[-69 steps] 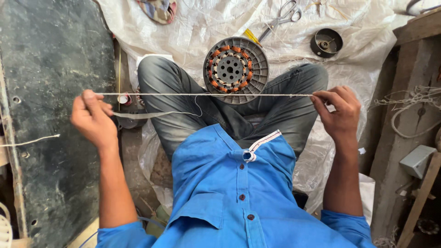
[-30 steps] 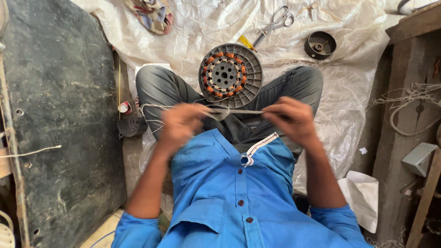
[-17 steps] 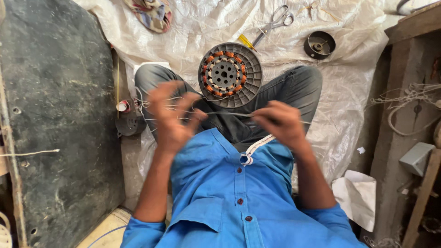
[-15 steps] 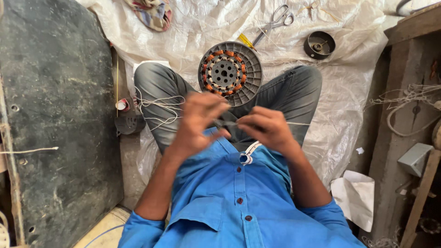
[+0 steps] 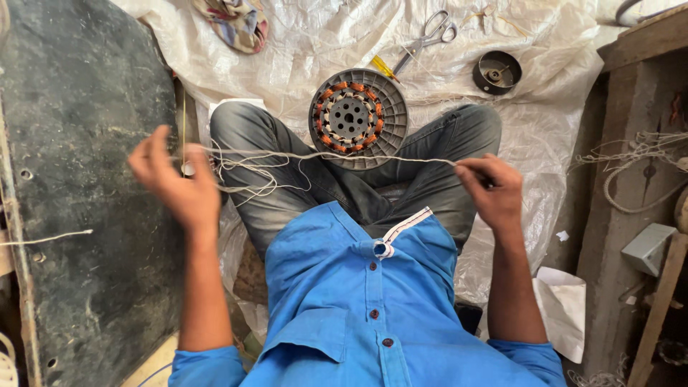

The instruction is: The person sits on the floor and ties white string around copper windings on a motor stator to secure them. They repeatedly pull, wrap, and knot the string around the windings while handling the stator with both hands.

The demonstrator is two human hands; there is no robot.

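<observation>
I sit cross-legged in a blue shirt and grey jeans. My left hand (image 5: pixel 175 183) is raised over my left knee with a white thread (image 5: pixel 315 155) running from its fingers. The thread stretches across my lap to my right hand (image 5: pixel 491 190), which pinches its other end. Loose loops of the same thread hang over my left thigh (image 5: pixel 247 175). Just beyond my knees a round grey motor stator (image 5: pixel 357 117) with orange copper windings lies flat on a white plastic sheet (image 5: pixel 315 43).
Scissors (image 5: pixel 428 37) and a yellow-handled screwdriver (image 5: pixel 385 68) lie beyond the stator, a small black round part (image 5: pixel 496 72) to their right. A dark slab (image 5: pixel 79 143) fills the left side. Wooden boards with cord (image 5: pixel 638 154) stand at the right. A striped cloth (image 5: pixel 236 21) lies up top.
My hands, spread wide with the thread taut, came together over my lap. They have now moved apart again, and the thread runs between them with loops fallen onto my left thigh.
</observation>
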